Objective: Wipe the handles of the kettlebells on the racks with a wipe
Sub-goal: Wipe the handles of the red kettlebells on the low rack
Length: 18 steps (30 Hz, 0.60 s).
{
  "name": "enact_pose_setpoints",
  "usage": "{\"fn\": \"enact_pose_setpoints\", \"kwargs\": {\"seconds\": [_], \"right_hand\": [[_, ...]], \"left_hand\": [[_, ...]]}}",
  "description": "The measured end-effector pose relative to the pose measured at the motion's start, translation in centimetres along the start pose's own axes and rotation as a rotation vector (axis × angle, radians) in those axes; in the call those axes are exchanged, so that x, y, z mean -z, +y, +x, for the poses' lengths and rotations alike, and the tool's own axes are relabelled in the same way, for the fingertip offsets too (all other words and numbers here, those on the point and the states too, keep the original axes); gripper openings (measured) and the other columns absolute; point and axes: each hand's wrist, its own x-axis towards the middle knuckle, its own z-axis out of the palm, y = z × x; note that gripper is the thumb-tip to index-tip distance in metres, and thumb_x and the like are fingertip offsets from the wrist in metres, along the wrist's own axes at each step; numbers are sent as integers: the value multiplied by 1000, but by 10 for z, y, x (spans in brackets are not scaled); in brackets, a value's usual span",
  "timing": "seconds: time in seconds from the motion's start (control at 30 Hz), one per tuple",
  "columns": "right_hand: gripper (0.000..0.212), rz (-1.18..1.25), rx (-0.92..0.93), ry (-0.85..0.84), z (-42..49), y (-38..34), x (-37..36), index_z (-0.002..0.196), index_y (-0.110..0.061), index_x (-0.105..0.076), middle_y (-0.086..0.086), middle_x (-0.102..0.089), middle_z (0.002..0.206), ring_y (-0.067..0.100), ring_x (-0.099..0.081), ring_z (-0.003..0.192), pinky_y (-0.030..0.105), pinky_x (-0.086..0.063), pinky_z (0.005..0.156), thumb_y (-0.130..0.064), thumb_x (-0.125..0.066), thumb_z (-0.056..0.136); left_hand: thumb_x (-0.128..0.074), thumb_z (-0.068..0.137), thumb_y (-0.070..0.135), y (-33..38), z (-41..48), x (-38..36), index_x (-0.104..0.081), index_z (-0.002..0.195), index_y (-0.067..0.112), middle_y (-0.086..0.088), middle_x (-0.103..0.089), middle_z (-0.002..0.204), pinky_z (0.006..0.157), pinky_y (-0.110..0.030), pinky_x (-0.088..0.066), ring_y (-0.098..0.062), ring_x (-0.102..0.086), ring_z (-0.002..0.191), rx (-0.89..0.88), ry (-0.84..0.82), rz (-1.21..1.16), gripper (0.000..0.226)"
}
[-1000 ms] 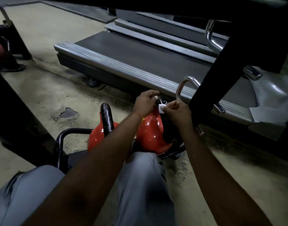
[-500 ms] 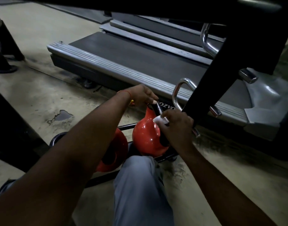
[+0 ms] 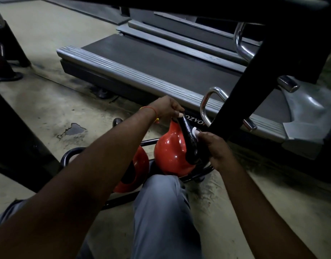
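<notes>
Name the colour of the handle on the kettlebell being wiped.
Glossy black handle, above a red body; the head view, the only one, shows it.
</notes>
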Motion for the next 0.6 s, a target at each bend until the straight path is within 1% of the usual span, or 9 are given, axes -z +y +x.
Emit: {"fn": "enact_pose_setpoints", "kwargs": {"seconds": [0.07, 0.1, 0.2, 0.27, 0.3, 0.4, 0.5, 0.53, 0.6], "right_hand": [[14, -137, 157, 71, -4, -3, -4, 80, -14, -67, 2, -71, 72, 12, -64, 61, 26, -53, 60, -12, -81, 79], [20, -265, 261, 126, -1, -3, -10, 79, -18, -65, 1, -70, 76, 13, -66, 66, 28, -54, 62, -13, -84, 74], [23, -912, 607, 314, 16, 1, -37, 81, -30, -62, -1, -62, 97, 21, -60, 95, 37, -49, 81, -28, -80, 68], [27, -1330, 762, 407, 20, 6, -50, 98, -27, -64, 5, -53, 106, 30, -51, 104, 44, -40, 89, -25, -73, 73], [33, -1440, 810, 424, 18, 9, -52, 105, -24, -64, 8, -51, 109, 32, -49, 106, 46, -38, 91, -23, -72, 72], [33, -1361, 852, 423, 3, 18, -37, 99, -25, -62, 6, -51, 109, 30, -46, 108, 45, -35, 92, -27, -74, 68], [26, -1195, 889, 470, -16, 28, -14, 91, -29, -64, -1, -58, 103, 24, -50, 102, 40, -41, 86, -40, -76, 72], [24, -1130, 873, 471, -19, 29, -9, 91, -28, -65, -2, -61, 101, 23, -53, 100, 39, -43, 84, -42, -74, 74], [19, -874, 692, 396, -17, 28, -4, 90, -27, -67, -7, -68, 94, 17, -61, 93, 35, -48, 80, -43, -72, 81]], "left_hand": [[-77, 83, 18, 1, -1, 0, -74, 110, 16, 7, -72, 109, 79, -12, -48, -2, -66, 91, 4, 8, -1, 28], [-77, 83, 18, 2, -1, -1, -74, 110, 16, 6, -73, 108, 78, -12, -49, -2, -67, 90, 3, 10, 0, 27], [-75, 85, 19, 1, -4, -3, -73, 111, 16, 5, -73, 110, 92, -24, -52, -6, -68, 97, -4, 9, -8, 26], [-74, 85, 21, 0, -6, -3, -72, 111, 19, 7, -72, 110, 99, -28, -50, -3, -66, 101, -13, 11, 5, 26], [-74, 85, 22, -1, -6, -3, -72, 111, 20, 8, -72, 109, 100, -28, -49, -2, -65, 100, -14, 15, 8, 26], [-75, 85, 24, -1, -7, -4, -72, 110, 22, 9, -72, 110, 98, -24, -48, 0, -66, 98, -19, 31, 31, 26], [-75, 85, 25, -1, -7, -5, -72, 112, 23, 8, -71, 113, 93, -20, -47, 0, -65, 96, -19, 42, 48, 28], [-75, 84, 25, -1, -8, -5, -72, 112, 23, 8, -71, 113, 92, -20, -47, 0, -65, 97, -22, 47, 49, 28], [-75, 84, 25, -2, -8, -5, -72, 113, 22, 8, -71, 114, 95, -21, -47, -1, -64, 100, -28, 57, 52, 29]]}}
